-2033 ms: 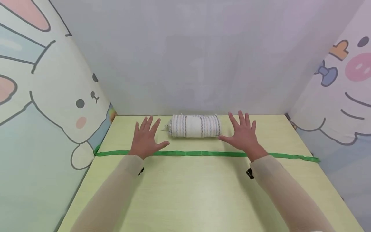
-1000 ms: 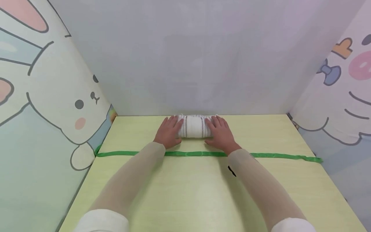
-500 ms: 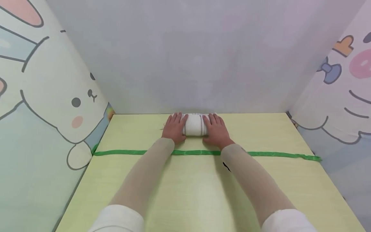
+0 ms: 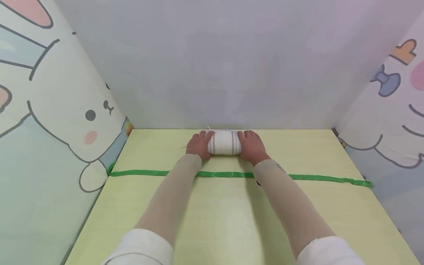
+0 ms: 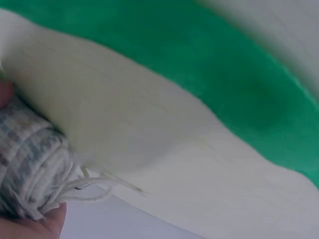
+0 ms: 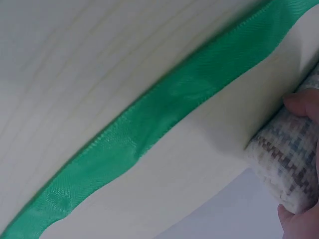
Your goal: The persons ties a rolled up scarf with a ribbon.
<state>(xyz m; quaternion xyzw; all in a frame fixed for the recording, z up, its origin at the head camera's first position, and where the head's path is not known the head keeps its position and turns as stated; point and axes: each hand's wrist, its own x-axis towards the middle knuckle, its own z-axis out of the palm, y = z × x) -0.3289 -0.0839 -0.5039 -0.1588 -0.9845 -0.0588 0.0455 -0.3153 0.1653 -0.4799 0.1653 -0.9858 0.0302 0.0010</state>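
1. Rolled cloth (image 4: 224, 142): a white roll with darker stripes, lying crosswise between the two hands; its plain middle and adjoining stripes show in the gap, and the ends lie within the grips.
2. Left hand (image 4: 198, 146): clamped round the roll's left end. The left wrist view shows the thumb on one side of the roll and a finger on the other; the coiled end face shows between them.
3. Fringe (image 5: 102, 186): loose pale threads trailing from that end face, outward from the left grip.
4. Right hand (image 4: 253, 148): clamped round the roll's right end, thumb on the near side, fingers over the far side; the right wrist view shows woven checks between thumb and finger.
5. Green ribbon (image 4: 225, 174): runs across the table (image 4: 218, 217) on the person's side of both grips, apart from the roll and passing under the forearms.
6. Back wall (image 4: 225, 66): pale, rising just beyond the grips.
7. Rabbit drawing (image 4: 63, 106): on the side wall, well to the left of the grips; a blue bow (image 4: 388, 84) is drawn on the opposite wall, well to their right.
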